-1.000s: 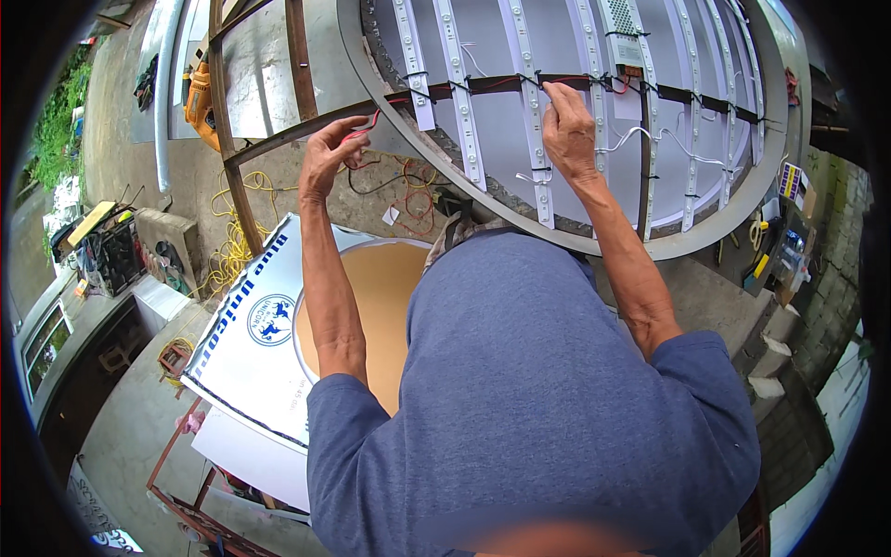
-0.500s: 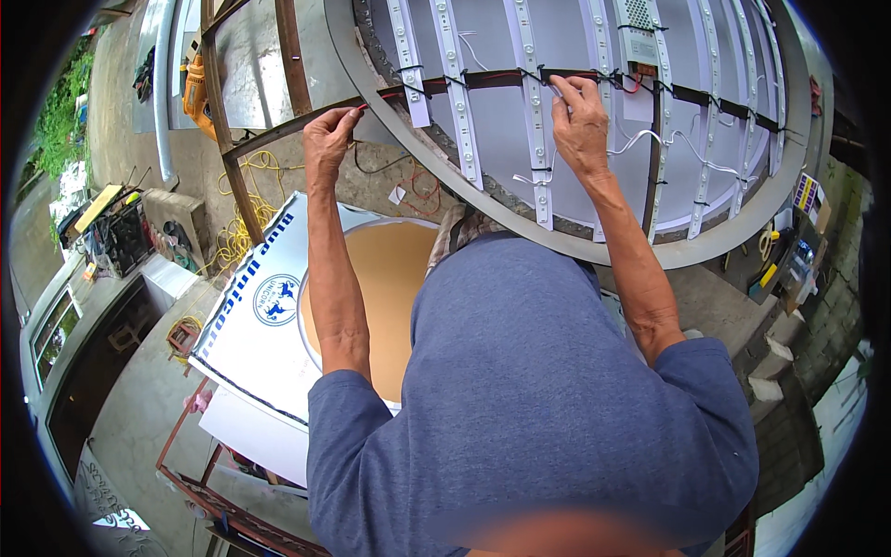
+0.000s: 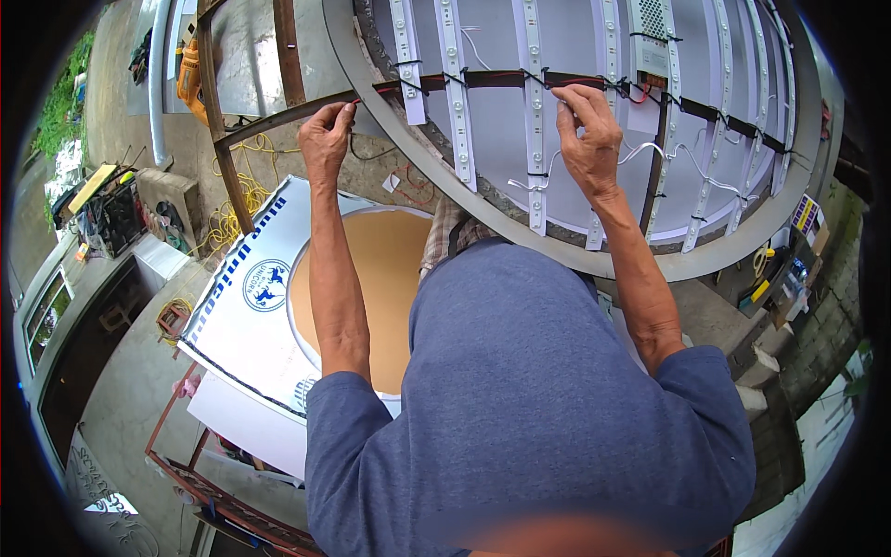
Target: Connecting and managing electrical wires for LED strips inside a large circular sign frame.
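My left hand point(image 3: 327, 141) pinches a thin red-and-black wire at the rim of a large round grey frame point(image 3: 501, 221). The wire runs along a dark crossbar point(image 3: 497, 81) inside the frame. At that bar, my right hand point(image 3: 591, 139) has thumb and fingers drawn together on the wire; the fingertips partly hide it. White LED strips point(image 3: 535, 116) cross the bar, fastened with black zip ties point(image 3: 457, 78). A perforated metal power supply point(image 3: 652, 42) sits to the right of my right hand. White wires point(image 3: 640, 150) link several strips.
On the left lies a white-and-blue sheet point(image 3: 223, 320) with a tan round panel point(image 3: 367, 269). Rusty metal bars point(image 3: 212, 93) stand beyond it, near an orange power tool point(image 3: 190, 84) and a coiled yellow cord point(image 3: 243, 200). Tools and scissors point(image 3: 763, 262) lie at the right.
The view has shifted slightly, so the frame sits a little lower and farther right in the picture. Both hands stay at nearly the same places along the wire.
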### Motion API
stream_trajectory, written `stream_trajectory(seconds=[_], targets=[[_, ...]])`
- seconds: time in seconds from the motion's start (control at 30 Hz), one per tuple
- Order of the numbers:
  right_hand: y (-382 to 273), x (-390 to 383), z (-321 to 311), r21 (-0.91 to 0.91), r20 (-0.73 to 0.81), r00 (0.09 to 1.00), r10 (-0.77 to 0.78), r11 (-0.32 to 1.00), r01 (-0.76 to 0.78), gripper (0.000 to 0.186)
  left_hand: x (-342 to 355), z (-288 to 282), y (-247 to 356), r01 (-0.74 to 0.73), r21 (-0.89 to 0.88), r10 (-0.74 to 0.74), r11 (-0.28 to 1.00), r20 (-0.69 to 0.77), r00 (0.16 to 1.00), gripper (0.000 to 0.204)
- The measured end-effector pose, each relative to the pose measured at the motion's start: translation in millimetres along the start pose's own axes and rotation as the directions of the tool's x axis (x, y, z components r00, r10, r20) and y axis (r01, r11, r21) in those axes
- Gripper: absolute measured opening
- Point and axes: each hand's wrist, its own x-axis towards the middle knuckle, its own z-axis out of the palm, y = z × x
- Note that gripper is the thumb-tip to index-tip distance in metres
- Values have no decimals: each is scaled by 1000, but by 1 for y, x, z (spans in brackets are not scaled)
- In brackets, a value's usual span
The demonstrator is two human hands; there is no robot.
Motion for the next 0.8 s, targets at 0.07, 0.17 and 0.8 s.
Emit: stream_trajectory(seconds=[0.07,0.17,0.8], targets=[[-3,3,0,-2,-7,1000,-26,1000,26,20,1,3,0,-27,68,31,997,-47,998,24],[-10,4,-1,-11,-14,1000,-27,1000,27,20,2,6,1,-58,33,61,998,-98,993,25],[-61,-35,8,-63,173,985,21,998,-10,19,-20,-2,-21,-139,-276,131,951,-46,990,24]])
